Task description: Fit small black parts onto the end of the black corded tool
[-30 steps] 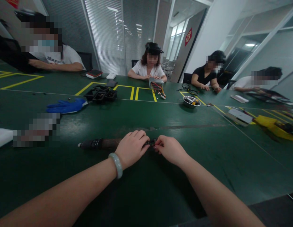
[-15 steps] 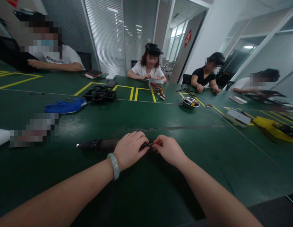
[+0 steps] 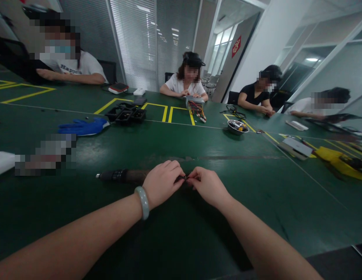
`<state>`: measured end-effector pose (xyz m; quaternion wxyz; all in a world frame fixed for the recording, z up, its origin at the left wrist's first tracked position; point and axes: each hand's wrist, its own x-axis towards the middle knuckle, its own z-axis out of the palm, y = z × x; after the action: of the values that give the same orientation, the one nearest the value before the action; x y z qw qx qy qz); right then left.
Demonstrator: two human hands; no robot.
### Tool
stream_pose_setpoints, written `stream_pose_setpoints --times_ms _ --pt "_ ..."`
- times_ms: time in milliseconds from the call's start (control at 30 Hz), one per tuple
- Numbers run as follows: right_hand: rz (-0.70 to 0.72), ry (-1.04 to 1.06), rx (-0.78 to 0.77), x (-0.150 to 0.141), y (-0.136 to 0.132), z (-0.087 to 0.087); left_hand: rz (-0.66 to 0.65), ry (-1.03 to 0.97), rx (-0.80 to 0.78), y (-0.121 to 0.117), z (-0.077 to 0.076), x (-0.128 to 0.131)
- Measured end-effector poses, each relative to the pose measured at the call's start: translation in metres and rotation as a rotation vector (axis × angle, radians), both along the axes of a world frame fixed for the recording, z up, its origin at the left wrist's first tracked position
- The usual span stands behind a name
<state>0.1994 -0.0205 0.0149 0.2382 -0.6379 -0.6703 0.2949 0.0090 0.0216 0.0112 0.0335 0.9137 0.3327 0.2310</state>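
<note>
My left hand (image 3: 162, 182), with a pale green bangle on its wrist, is closed in a pinch over a small dark part on the green table (image 3: 181, 144). My right hand (image 3: 208, 186) pinches the same small part from the other side, fingertips touching at the middle. The part is mostly hidden by the fingers. A dark electric screwdriver (image 3: 122, 176) lies on the table just left of my left hand, its tip pointing left.
A blue glove (image 3: 81, 126) and black trays (image 3: 127, 114) lie further back on the left. A metal bowl (image 3: 238, 126) sits to the right, a wired part (image 3: 195, 107) before the person opposite. Several people sit round the table. Yellow objects (image 3: 341, 161) lie far right.
Both hands stay pinched together on the small part with only slight finger shifts. The camera view has drifted a little.
</note>
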Motion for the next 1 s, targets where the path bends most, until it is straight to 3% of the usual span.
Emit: stream_pose_setpoints --times_ms 300,1000 --pt "-0.037 0.084 -0.012 -0.0029 -0.0002 0.0002 0.022 0.010 0.005 -0.0001 -0.0003 -0.0007" --pt "-0.054 0.029 0.040 -0.0057 -0.0021 -0.0046 0.029 0.027 0.008 -0.0011 0.0002 -0.0012"
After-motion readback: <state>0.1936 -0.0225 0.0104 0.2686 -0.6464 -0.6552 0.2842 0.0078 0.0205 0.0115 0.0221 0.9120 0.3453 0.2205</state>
